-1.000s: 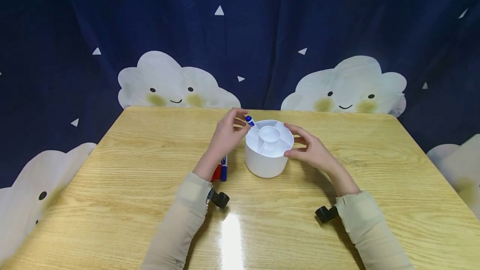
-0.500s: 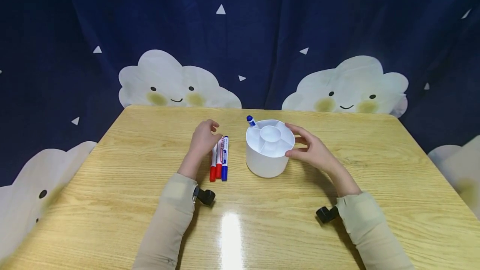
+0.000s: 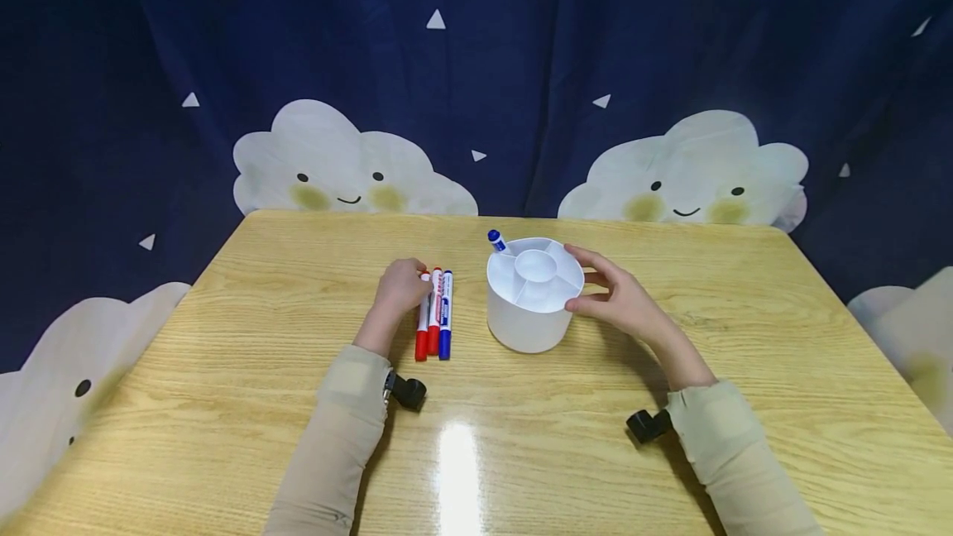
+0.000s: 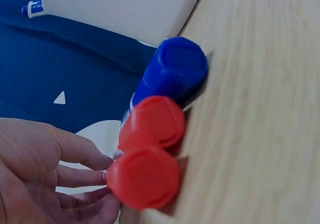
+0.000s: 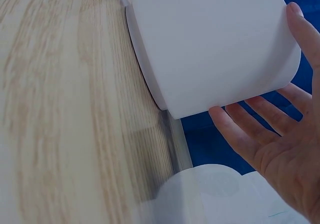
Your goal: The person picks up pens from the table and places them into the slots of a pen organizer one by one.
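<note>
My left hand (image 3: 400,284) pinches the far part of the leftmost red-capped marker (image 3: 421,344), which lies on the table. In the left wrist view the red cap (image 4: 145,178) hides where the fingertips meet the barrel. Beside it lie a second red-capped marker (image 3: 434,339) and a blue-capped marker (image 3: 445,343), all side by side. My right hand (image 3: 616,294) holds the right side of a round white desk organizer (image 3: 527,331), thumb and fingers spread on its wall and rim. Another blue marker (image 3: 497,241) leans in a back-left compartment of the organizer.
A light wooden table (image 3: 566,461) bears everything. Behind it hangs a dark blue curtain (image 3: 514,64) with white clouds and triangles. A black wrist camera (image 3: 408,392) sits on the left wrist, another camera (image 3: 648,426) on the right.
My left hand has let go of the blue marker in the organizer, moved left, and come down onto the leftmost red-capped marker. My right hand keeps its place on the organizer.
</note>
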Tool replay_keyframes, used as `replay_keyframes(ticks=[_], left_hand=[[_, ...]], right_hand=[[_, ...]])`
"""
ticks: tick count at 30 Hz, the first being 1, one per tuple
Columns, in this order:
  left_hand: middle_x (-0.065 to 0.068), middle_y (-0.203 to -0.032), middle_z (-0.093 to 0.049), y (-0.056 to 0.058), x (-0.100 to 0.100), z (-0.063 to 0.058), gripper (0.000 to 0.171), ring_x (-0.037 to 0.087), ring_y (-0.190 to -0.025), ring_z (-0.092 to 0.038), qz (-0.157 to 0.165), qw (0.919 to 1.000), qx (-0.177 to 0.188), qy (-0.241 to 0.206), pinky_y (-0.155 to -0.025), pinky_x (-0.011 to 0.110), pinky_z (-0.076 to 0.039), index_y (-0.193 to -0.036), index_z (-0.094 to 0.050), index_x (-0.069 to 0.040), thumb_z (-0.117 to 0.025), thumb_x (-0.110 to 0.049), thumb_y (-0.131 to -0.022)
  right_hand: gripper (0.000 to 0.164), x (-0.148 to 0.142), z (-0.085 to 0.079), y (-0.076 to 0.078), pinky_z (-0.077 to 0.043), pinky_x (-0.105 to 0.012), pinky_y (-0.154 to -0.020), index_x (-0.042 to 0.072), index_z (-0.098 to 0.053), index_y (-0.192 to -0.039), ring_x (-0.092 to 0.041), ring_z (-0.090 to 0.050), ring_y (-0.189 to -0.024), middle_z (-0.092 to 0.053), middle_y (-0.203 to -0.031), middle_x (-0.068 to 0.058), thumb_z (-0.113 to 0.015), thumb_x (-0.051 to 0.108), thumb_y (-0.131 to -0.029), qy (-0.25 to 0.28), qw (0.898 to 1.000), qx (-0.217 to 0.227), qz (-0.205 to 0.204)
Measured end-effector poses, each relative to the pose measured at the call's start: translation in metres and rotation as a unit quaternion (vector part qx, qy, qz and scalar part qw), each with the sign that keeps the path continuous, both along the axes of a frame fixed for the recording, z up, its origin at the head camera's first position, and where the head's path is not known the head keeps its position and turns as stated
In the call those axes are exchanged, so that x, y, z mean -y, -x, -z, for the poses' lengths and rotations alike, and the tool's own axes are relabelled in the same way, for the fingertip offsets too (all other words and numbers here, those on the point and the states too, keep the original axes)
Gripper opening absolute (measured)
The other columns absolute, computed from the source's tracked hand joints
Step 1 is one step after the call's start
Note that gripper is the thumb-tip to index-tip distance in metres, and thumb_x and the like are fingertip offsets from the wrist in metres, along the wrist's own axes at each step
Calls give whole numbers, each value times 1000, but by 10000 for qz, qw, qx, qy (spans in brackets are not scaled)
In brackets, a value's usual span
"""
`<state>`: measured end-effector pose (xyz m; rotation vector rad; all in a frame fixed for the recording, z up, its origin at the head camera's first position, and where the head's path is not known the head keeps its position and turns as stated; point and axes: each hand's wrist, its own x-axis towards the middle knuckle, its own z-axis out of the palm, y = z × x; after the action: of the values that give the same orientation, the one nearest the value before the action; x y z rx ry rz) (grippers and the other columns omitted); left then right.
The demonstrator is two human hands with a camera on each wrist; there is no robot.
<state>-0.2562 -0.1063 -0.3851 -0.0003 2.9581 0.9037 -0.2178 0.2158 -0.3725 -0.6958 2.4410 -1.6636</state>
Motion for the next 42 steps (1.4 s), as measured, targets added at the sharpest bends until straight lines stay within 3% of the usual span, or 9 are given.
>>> replay_keyframes(ticks=[6, 14, 21, 28, 33, 42], left_hand=[[20, -110, -61, 0, 0, 1, 38, 32, -100, -56, -40, 10000, -24, -68, -84, 41, -46, -112, -59, 4, -55, -13, -78], [19, -108, -58, 0, 3, 0, 36, 30, -91, -54, -378, 9982, -73, -458, -74, 37, -48, -114, -57, 3, -55, -15, -82], [15, -99, -57, -1, 7, -11, 36, 25, -81, -52, -528, 9925, -499, -985, -62, 30, -45, -116, -56, -2, -57, -12, -81], [13, -102, -57, -3, 9, -22, 35, 22, -77, -52, -598, 9838, -779, -1499, -58, 25, -44, -116, -54, -7, -58, -11, -81], [11, -102, -57, -5, 9, -31, 34, 22, -78, -52, -574, 9752, -1050, -1864, -58, 26, -45, -114, -54, -9, -57, -11, -81], [8, -99, -59, -11, 3, -53, 35, 20, -79, -56, -331, 9470, -1643, -2741, -59, 25, -45, -112, -56, -12, -59, -8, -78]], right_hand=[[74, 0, 0, 0, -49, -25, -86, 22, -34, -140, -28, -45, -116, -35, -142, -3, -71, 13, -77, -18, 10000, 14, 19], [73, 1, 0, -1, -49, -25, -86, 22, -34, -140, -27, -45, -116, -35, -142, -3, -71, 13, -78, 13, 10000, 26, 16], [73, 0, -1, -1, -49, -25, -86, 22, -34, -140, -26, -45, -116, -35, -142, -3, -71, 14, -78, 4, 10000, 50, 36], [73, 1, -1, -2, -48, -25, -86, 22, -34, -140, -26, -45, -116, -35, -142, -3, -71, 14, -78, -47, 10000, 63, 53], [74, 1, -1, -2, -48, -25, -86, 21, -33, -141, -28, -45, -117, -35, -142, -3, -71, 14, -78, -26, 10000, 90, 32], [73, 1, -1, -1, -49, -26, -85, 20, -34, -141, -25, -47, -115, -37, -141, -4, -71, 12, -78, -17, 10000, -23, 30]])
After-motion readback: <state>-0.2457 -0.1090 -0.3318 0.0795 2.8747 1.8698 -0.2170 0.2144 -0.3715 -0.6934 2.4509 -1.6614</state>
